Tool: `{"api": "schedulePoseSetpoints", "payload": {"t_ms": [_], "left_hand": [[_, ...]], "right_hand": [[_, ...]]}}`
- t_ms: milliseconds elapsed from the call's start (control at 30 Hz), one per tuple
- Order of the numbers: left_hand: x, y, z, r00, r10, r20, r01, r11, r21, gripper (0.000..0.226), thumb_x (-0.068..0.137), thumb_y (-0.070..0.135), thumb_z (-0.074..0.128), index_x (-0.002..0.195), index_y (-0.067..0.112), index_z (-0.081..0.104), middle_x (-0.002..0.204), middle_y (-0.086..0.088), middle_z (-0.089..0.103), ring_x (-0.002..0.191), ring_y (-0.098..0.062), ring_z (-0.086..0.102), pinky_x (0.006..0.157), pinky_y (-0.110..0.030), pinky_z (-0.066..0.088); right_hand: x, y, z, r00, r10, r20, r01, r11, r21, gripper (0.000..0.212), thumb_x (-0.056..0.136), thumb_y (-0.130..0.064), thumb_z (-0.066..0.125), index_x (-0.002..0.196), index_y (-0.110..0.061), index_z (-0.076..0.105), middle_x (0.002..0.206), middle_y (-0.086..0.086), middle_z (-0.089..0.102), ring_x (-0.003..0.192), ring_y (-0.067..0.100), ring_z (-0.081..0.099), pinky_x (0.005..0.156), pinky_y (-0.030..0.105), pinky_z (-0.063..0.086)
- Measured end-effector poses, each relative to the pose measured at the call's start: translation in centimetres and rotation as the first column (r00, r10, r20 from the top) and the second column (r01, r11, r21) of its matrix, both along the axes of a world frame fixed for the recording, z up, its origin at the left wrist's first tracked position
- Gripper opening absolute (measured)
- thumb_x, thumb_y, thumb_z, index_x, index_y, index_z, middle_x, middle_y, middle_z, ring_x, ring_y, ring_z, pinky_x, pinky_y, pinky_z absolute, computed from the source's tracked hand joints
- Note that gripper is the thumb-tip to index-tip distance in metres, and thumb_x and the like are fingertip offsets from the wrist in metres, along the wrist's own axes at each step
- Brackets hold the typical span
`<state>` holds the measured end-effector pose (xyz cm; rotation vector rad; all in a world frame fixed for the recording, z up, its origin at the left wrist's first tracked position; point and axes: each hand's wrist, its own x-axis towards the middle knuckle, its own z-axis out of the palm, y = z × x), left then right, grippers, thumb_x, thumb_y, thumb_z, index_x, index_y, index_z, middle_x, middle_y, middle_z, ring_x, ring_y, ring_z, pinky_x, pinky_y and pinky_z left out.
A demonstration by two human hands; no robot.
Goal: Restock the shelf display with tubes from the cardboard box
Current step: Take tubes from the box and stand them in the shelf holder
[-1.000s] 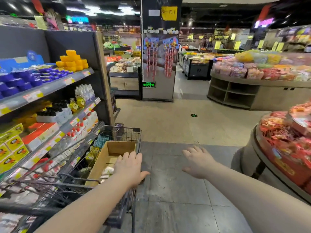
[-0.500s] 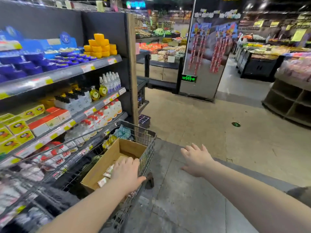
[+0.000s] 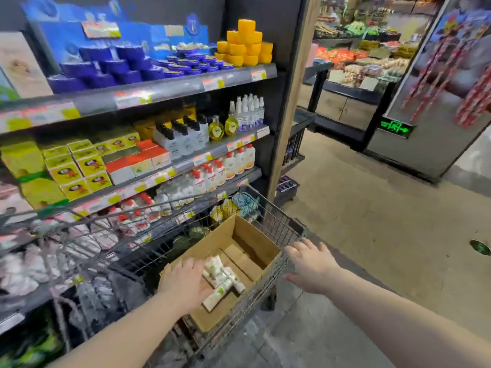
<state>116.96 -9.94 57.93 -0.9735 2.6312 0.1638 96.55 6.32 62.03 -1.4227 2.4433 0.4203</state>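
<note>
An open cardboard box point(image 3: 255, 243) sits in a wire shopping cart point(image 3: 276, 227) beside the shelf display point(image 3: 164, 88). Several white tubes point(image 3: 220, 277) with green print lie on the box's floor. My left hand point(image 3: 186, 282) reaches down into the box, fingers spread, right beside the tubes and partly covering them; it holds nothing that I can see. My right hand point(image 3: 308, 266) hovers open just outside the cart's right rim, palm down.
The shelves carry blue tins, yellow jars point(image 3: 245, 45), pump bottles point(image 3: 186, 136), yellow and orange cartons and red-capped bottles. A wooden end post point(image 3: 295, 102) closes the shelf. Tiled floor lies to the right; a pillar with a green exit sign point(image 3: 396, 127) stands beyond.
The view has swung left toward the shelf. My left hand has gone from above the cart down into the box beside the tubes. My right hand has moved closer to the cart's rim.
</note>
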Motion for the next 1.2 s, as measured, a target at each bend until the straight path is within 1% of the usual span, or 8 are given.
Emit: {"api": "schedulePoseSetpoints", "payload": {"t_ms": [167, 300, 567, 700, 800, 933, 1033, 1200], "left_hand": [[-2.2, -4.5, -2.3, 0.997, 0.065, 0.044, -0.067, 0.996, 0.054, 0.072, 0.087, 0.060, 0.042, 0.143, 0.018, 0.027, 0.146, -0.005, 0.035, 0.133, -0.027, 0.033, 0.106, -0.041, 0.031], [-3.7, -7.4, -3.9, 0.990, 0.120, 0.068, -0.125, 0.989, 0.083, 0.066, 0.085, 0.060, 0.046, 0.135, 0.019, 0.036, 0.138, -0.005, 0.043, 0.129, -0.028, 0.038, 0.103, -0.042, 0.033], [-4.3, -8.2, -9.7, 0.935, 0.291, 0.202, -0.333, 0.917, 0.221, 0.071, 0.088, 0.060, 0.039, 0.144, 0.019, 0.027, 0.141, -0.005, 0.040, 0.128, -0.027, 0.039, 0.100, -0.042, 0.036], [-4.9, -8.1, -12.9, 0.863, 0.436, 0.253, -0.503, 0.788, 0.355, 0.065, 0.087, 0.057, 0.043, 0.140, 0.021, 0.033, 0.141, -0.003, 0.040, 0.129, -0.026, 0.038, 0.105, -0.042, 0.035], [-6.4, -7.5, -15.6, 0.802, 0.529, 0.276, -0.596, 0.688, 0.414, 0.062, 0.085, 0.058, 0.048, 0.138, 0.028, 0.037, 0.138, 0.000, 0.044, 0.126, -0.023, 0.043, 0.102, -0.041, 0.037], [-9.7, -7.5, -19.8, 0.738, 0.577, 0.350, -0.673, 0.589, 0.447, 0.065, 0.089, 0.056, 0.044, 0.142, 0.020, 0.030, 0.146, -0.006, 0.036, 0.130, -0.027, 0.040, 0.103, -0.040, 0.036], [-11.5, -7.7, -23.3, 0.626, 0.670, 0.400, -0.763, 0.419, 0.493, 0.069, 0.089, 0.056, 0.044, 0.145, 0.022, 0.025, 0.152, -0.007, 0.026, 0.135, -0.028, 0.035, 0.107, -0.041, 0.035], [-12.7, -7.4, -28.6, 0.481, 0.739, 0.471, -0.840, 0.235, 0.489, 0.071, 0.088, 0.058, 0.045, 0.145, 0.019, 0.028, 0.139, -0.007, 0.045, 0.125, -0.027, 0.046, 0.099, -0.037, 0.041]], "right_hand": [[-4.5, -6.4, -1.5, 0.999, 0.027, 0.035, -0.029, 0.998, 0.052, 0.059, 0.092, -0.048, 0.046, 0.142, -0.019, 0.033, 0.149, 0.004, 0.033, 0.143, 0.028, 0.020, 0.114, 0.049, 0.022], [-6.0, -11.3, -3.8, 0.993, 0.094, 0.072, -0.100, 0.991, 0.094, 0.057, 0.089, -0.049, 0.051, 0.136, -0.020, 0.041, 0.143, 0.004, 0.041, 0.136, 0.027, 0.032, 0.109, 0.047, 0.032], [-7.7, -18.7, -11.1, 0.952, 0.219, 0.213, -0.272, 0.925, 0.264, 0.054, 0.089, -0.044, 0.053, 0.137, -0.020, 0.041, 0.138, 0.004, 0.045, 0.130, 0.027, 0.041, 0.107, 0.046, 0.035], [-9.0, -21.8, -15.6, 0.929, 0.234, 0.286, -0.327, 0.881, 0.343, 0.049, 0.091, -0.041, 0.053, 0.134, -0.020, 0.043, 0.136, 0.005, 0.047, 0.121, 0.027, 0.050, 0.097, 0.043, 0.044], [-9.9, -23.8, -19.1, 0.907, 0.264, 0.328, -0.388, 0.827, 0.407, 0.048, 0.090, -0.040, 0.055, 0.133, -0.020, 0.044, 0.133, 0.005, 0.049, 0.117, 0.025, 0.052, 0.093, 0.040, 0.047], [-11.0, -26.0, -23.8, 0.877, 0.308, 0.369, -0.460, 0.761, 0.458, 0.039, 0.091, -0.035, 0.053, 0.124, -0.015, 0.049, 0.123, 0.007, 0.057, 0.111, 0.024, 0.055, 0.088, 0.036, 0.046], [-11.2, -27.2, -27.2, 0.845, 0.367, 0.390, -0.526, 0.702, 0.479, 0.037, 0.094, -0.032, 0.049, 0.126, -0.012, 0.050, 0.123, 0.008, 0.056, 0.112, 0.026, 0.055, 0.091, 0.036, 0.047], [-10.4, -27.7, -33.1, 0.801, 0.436, 0.410, -0.598, 0.615, 0.514, 0.030, 0.095, -0.021, 0.044, 0.123, -0.014, 0.054, 0.124, 0.007, 0.057, 0.112, 0.027, 0.056, 0.089, 0.036, 0.047]]}}
